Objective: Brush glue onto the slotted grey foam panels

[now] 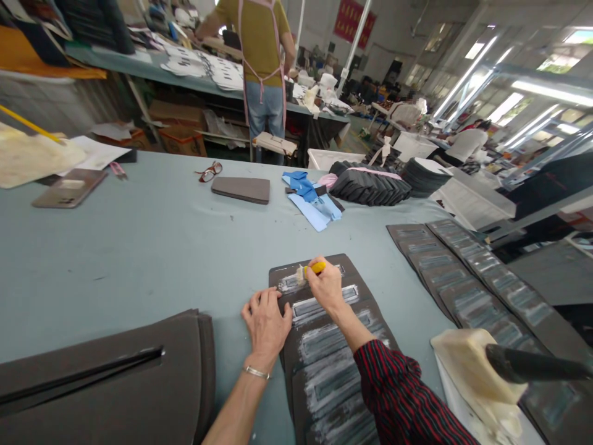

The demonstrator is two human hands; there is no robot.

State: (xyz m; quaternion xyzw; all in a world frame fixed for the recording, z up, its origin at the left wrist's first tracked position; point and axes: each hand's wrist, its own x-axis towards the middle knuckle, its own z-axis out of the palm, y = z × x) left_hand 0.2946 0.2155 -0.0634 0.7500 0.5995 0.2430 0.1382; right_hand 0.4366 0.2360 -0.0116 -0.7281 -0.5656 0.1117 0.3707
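Note:
My right hand is closed round the yellow handle of a brush. The bristles rest on the farthest dark grey panel, beside its slot. Overlapping panels run back toward me in a row, with whitish, wet-looking streaks around their rectangular slots. My left hand lies with fingers apart on the left edge of the row, partly on the table. A pale glue-crusted container with a dark handle or spout stands at the right, near my striped sleeve.
A stack of dark slotted panels fills the near left. Coated panels lie at the right. Farther off are a grey piece, glasses, blue scraps, a phone and black bundled pieces. A person stands beyond the table.

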